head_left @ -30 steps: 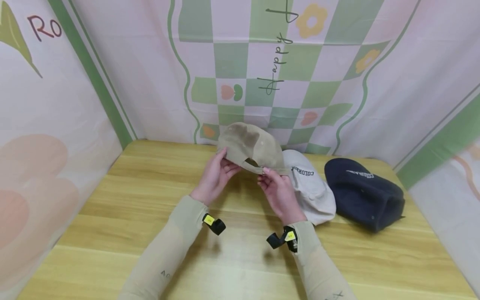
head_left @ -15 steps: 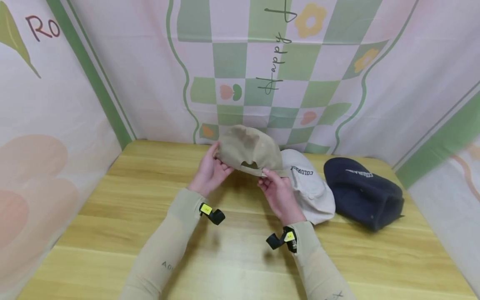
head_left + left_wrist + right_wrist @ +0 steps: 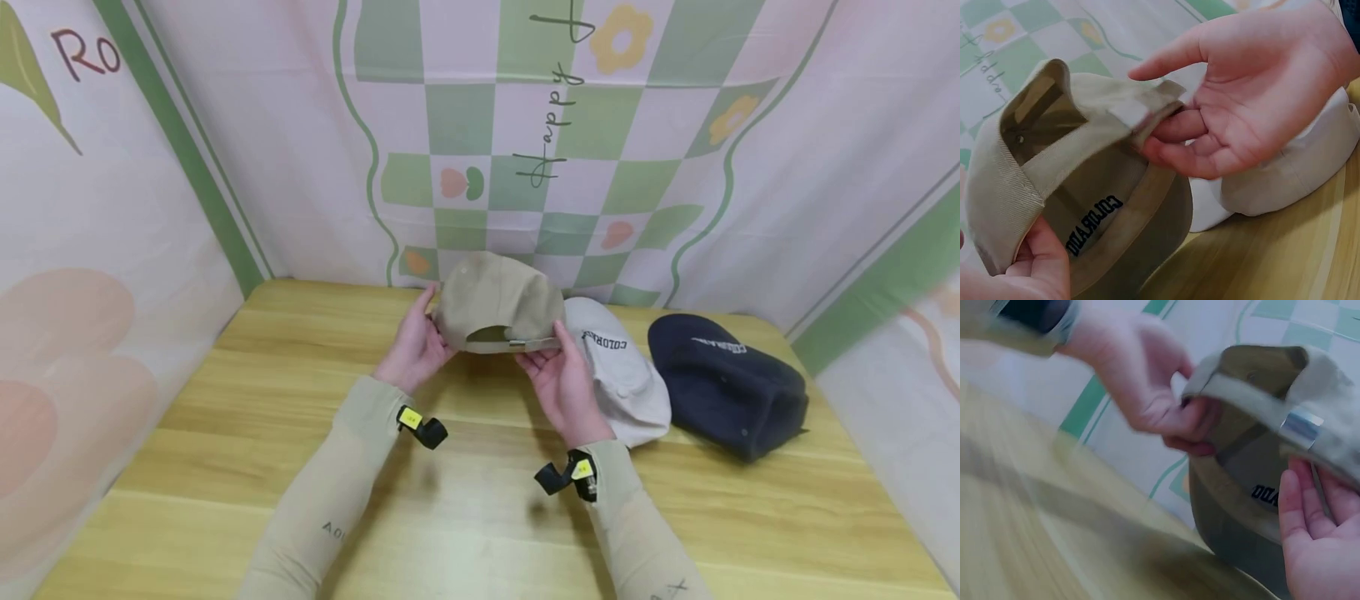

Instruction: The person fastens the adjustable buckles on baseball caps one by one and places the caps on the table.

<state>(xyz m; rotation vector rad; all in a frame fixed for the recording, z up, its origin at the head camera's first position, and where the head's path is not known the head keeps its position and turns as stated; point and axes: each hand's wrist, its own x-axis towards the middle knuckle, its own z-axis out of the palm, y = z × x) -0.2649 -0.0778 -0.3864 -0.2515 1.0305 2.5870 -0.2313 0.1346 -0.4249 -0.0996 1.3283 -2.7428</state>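
Observation:
A beige baseball cap (image 3: 498,296) is held up near the back of the table, its rear opening and strap turned toward me. My left hand (image 3: 415,348) grips its left rim, thumb outside and fingers tucked inside, as the left wrist view shows. At the right rim my right hand (image 3: 564,387) pinches the cap near the strap's end, fingers underneath. A metal buckle (image 3: 1302,428) shows on the strap in the right wrist view. Dark "COLORADO" lettering (image 3: 1094,225) is seen through the cap in the left wrist view.
Just right of my right hand lies a light grey cap (image 3: 630,387). Beyond it sits a navy cap (image 3: 727,387), close to the table's right edge. A patterned curtain (image 3: 525,125) hangs behind the wooden table (image 3: 225,467).
The beige cap has tilted and turned, so its back opening faces me more squarely. My right hand has shifted from the strap toward the cap's right edge; the left moved slightly outward.

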